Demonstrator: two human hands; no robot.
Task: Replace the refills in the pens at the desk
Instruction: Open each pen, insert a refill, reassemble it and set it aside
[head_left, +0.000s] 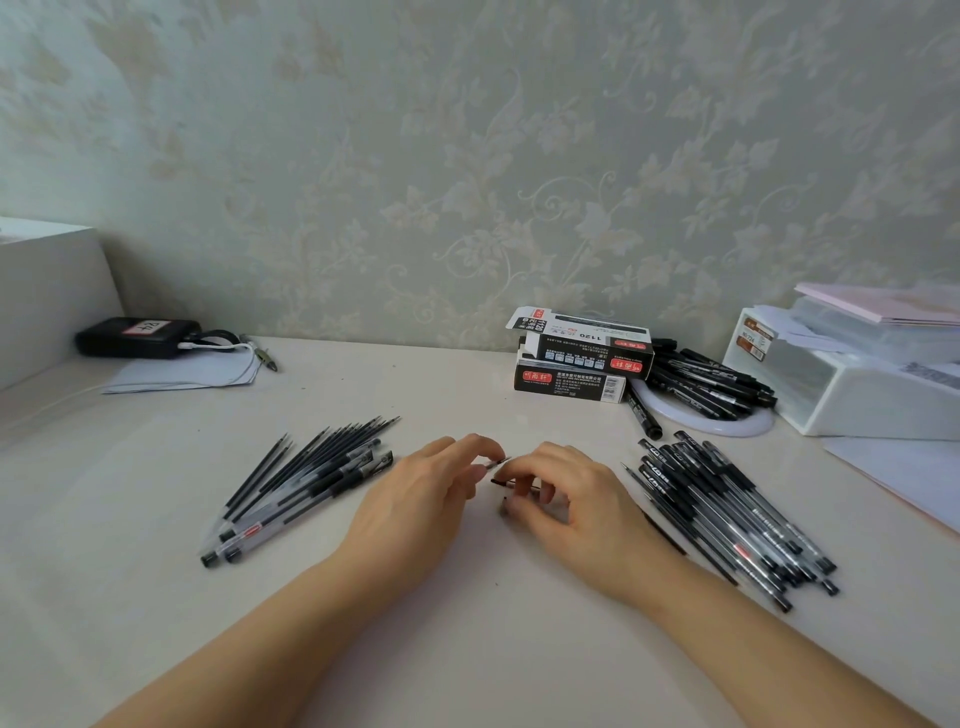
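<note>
my left hand (415, 493) and right hand (566, 493) both pinch bits of one pen (500, 462) mid-frame, so a slip could roll the tiny tip into the pile of pens (727, 509) at right.

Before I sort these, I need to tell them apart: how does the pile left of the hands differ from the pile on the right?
The left pile is smaller and mixes bare refills with a few pens; the right pile is larger and looks like all whole pens. The left pile slants up to the right, the right pile up to the left. Both lie flat on the desk.

Pen (500, 472) mostly hidden by fingers (524, 467)
</note>
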